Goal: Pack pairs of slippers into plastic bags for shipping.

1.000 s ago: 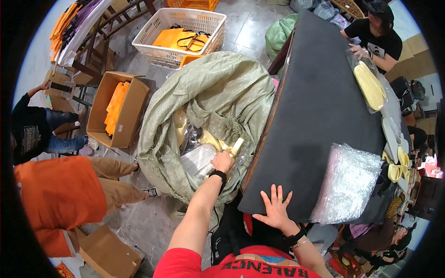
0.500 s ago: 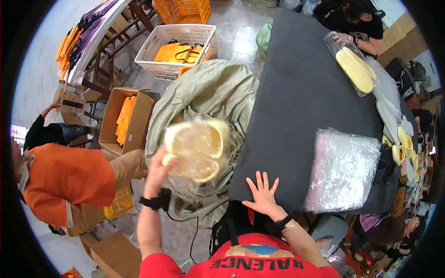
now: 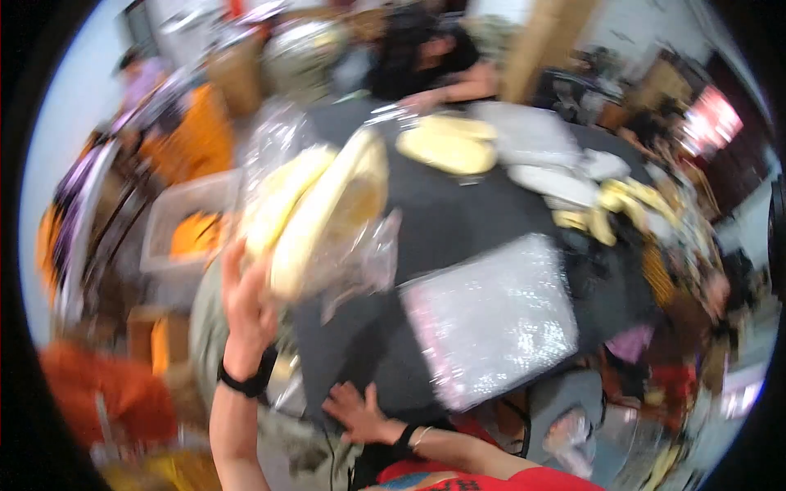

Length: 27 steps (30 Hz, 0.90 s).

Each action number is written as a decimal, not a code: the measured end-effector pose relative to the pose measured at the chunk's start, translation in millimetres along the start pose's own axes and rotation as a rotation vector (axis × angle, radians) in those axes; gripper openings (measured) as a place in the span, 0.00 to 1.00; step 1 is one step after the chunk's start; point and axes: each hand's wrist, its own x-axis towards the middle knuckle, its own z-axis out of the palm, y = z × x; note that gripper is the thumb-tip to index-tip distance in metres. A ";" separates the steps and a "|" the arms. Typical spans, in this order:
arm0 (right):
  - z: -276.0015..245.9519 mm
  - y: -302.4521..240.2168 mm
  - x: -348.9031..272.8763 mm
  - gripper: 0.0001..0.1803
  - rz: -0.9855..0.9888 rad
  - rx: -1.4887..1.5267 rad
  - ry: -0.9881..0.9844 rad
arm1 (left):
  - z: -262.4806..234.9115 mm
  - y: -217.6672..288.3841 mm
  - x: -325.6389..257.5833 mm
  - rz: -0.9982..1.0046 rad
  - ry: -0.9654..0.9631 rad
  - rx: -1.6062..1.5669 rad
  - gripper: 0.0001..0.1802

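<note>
Here, left grip (image 3: 249, 307) clasps slippers (image 3: 326, 214); right grip (image 3: 361, 414) splayed on dark table (image 3: 442, 229); crate (image 3: 173, 263) beyond.

I have room for a hand over the bare black tabletop (image 3: 450, 221) just beyond the stack of clear plastic bags (image 3: 495, 319), or along its left side. To its far left, the left hand (image 3: 250, 307) with bagged yellow slippers (image 3: 329, 209) blocks me; at its near left, the right hand (image 3: 360, 415) lies in my way. Farther beyond it, another bagged yellow pair (image 3: 446, 147) and white sole-shaped pieces (image 3: 553, 184) obstruct me.
</note>
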 end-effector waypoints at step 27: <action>45.0 -6.2 8.3 0.48 -0.186 0.051 0.317 | 13.3 4.3 -139.2 -0.676 -0.223 0.011 0.19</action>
